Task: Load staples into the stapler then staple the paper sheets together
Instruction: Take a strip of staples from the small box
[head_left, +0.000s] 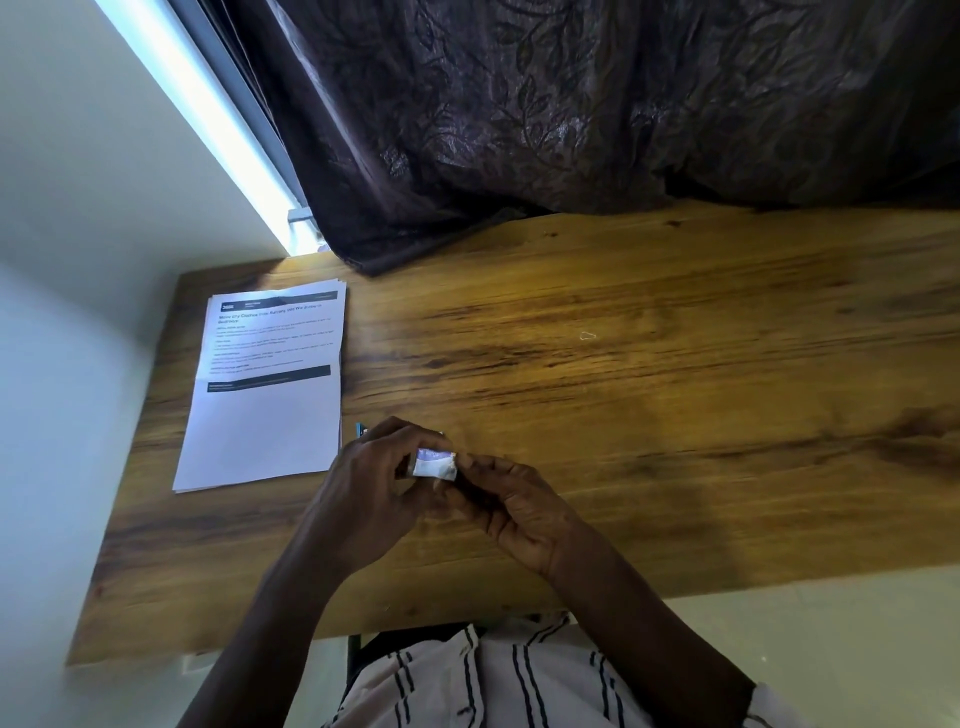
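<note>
Head view: both my hands meet over the table (649, 364). My left hand (374, 483) curls its fingers round a small white-and-purple box (435, 464), and my right hand (514, 512) pinches the box's other end. The sheets (265, 405) lie stacked flat, just left of my left hand. A blue sliver (358, 428) peeks out behind that hand; I cannot tell what it is.
</note>
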